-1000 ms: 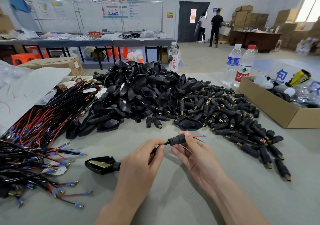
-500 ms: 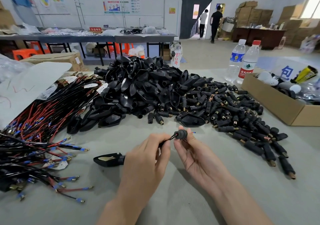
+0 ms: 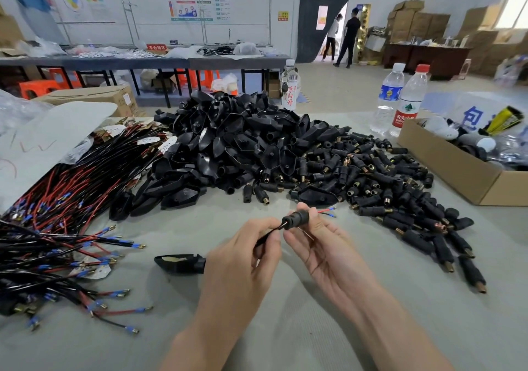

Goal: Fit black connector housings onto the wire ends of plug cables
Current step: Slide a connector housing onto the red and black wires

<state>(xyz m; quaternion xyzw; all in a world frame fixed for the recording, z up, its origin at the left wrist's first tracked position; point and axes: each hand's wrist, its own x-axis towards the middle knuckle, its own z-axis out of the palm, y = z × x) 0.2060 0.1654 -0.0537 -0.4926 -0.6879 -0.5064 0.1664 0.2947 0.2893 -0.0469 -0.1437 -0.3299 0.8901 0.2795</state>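
"Going by the head view, how far along are you?"

"One in hand — the connector housing [image 3: 295, 218] is on the cable [image 3: 265, 235], with red and blue wire ends [image 3: 328, 212] poking out its far side. Plenty left, I'd judge: a bundle of bare cables [image 3: 57, 213] by the tabletop's left edge, and loose housings [image 3: 385, 182] heaped toward the far right."

"Your hands?"

"My left hand [image 3: 245, 256] pinches the cable just behind the housing. My right hand [image 3: 323, 245] holds the housing between thumb and fingertips, other fingers loosely spread, above the middle of the near edge."

"Its look?"

"Short, black, ribbed barrel — fully seated or not, I can't tell."
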